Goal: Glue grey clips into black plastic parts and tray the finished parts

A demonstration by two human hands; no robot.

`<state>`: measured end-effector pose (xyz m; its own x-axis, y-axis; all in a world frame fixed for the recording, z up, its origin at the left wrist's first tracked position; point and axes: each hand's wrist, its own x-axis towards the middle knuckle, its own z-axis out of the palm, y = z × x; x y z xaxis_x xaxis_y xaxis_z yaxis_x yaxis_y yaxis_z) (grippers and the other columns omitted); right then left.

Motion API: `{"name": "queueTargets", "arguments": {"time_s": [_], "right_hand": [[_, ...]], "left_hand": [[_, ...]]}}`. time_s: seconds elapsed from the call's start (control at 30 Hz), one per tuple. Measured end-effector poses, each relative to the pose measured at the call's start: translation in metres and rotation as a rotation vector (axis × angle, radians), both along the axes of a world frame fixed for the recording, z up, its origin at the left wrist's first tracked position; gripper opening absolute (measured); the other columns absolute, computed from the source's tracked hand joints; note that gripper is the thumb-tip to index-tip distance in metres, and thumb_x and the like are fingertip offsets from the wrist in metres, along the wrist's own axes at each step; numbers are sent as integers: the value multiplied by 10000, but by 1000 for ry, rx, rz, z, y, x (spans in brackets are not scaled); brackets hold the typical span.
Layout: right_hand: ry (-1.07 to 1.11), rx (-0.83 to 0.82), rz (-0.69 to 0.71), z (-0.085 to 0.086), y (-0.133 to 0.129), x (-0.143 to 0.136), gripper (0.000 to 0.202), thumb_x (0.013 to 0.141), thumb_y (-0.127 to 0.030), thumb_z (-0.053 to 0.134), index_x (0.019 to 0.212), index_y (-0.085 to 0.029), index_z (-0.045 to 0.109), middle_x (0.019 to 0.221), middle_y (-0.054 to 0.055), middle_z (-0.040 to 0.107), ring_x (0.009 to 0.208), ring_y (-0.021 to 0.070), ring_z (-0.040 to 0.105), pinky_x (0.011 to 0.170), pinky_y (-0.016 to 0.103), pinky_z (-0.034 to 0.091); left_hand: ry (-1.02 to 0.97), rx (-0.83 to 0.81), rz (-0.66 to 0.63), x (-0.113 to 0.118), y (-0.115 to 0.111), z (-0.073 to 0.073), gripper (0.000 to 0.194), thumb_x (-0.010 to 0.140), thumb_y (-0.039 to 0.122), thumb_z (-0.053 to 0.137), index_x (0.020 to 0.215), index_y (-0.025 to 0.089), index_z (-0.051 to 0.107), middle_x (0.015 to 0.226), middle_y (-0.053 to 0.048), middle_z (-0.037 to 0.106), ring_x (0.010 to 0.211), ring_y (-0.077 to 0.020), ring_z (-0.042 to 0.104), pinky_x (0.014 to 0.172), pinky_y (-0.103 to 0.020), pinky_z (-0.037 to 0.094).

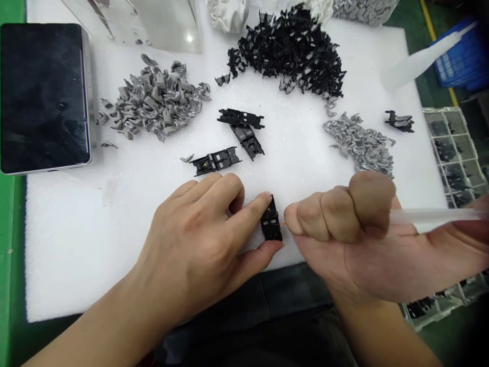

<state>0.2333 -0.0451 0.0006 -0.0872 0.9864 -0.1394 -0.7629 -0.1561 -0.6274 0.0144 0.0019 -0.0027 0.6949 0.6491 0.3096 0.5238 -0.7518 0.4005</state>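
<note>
My left hand [202, 229] pins a small black plastic part [271, 224] near the table's front edge, the index finger at its upper end and the thumb at its lower end. My right hand [340, 219] is closed around a long translucent white tool [431, 216], mostly hidden by the fingers; its exact kind does not show. A thin orange tip pokes out beside the black part's right edge; contact cannot be made out. Beyond my left hand lie several similar black parts, one [216, 161] near a loose grey clip [187, 158].
Grey clips form a pile [156, 99] at left and another [361, 142] at right. A heap of black parts [290, 51] lies at the back. A dark-screened tablet [42, 97], a translucent nozzle bottle [414, 63], a blue basket [462, 56] and a compartment tray [456, 153] surround the work area.
</note>
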Motion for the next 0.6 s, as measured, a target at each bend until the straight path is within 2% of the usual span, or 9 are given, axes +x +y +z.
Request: {"name": "queueTargets", "arguments": {"time_s": [0.1, 0.23, 0.37, 0.47, 0.6], "right_hand": [[-120, 79, 59, 0, 2, 2, 603, 789, -626, 685, 633, -238, 251, 516, -50, 279, 486, 128, 288, 606, 398, 374], [-144, 29, 33, 3, 3, 4, 637, 783, -733, 631, 618, -244, 258, 529, -39, 290, 480, 143, 331, 589, 414, 383], [-190, 32, 34, 7, 3, 2, 632, 804, -744, 614, 619, -242, 278, 520, -51, 248, 465, 135, 290, 572, 408, 370], [-232, 30, 31, 9, 2, -1, 621, 865, -728, 580, 643, -227, 289, 537, -61, 212, 489, 118, 252, 587, 390, 347], [-166, 6, -30, 9, -2, -7, 643, 886, -754, 551, 663, -225, 261, 551, -65, 191, 504, 113, 207, 590, 381, 319]], "left_hand": [[9, -5, 0, 0, 0, 0, 444, 987, 531, 667, 1252, 177, 710, 949, -69, 596, 757, -223, 527, 643, -385, 425], [19, -19, 2, 1, 0, 0, 448, 990, 533, 649, 1267, 184, 696, 955, -76, 598, 767, -241, 553, 646, -392, 433], [22, -8, 5, 0, 0, 1, 436, 985, 531, 658, 1267, 200, 686, 954, -70, 598, 772, -245, 565, 647, -391, 441], [37, -20, 4, -1, -1, 1, 439, 989, 523, 652, 1285, 200, 683, 963, -71, 596, 784, -245, 561, 659, -403, 450], [35, -18, 5, -1, -1, 2, 446, 1000, 526, 631, 1284, 189, 698, 962, -66, 588, 785, -231, 546, 660, -411, 457]]}}
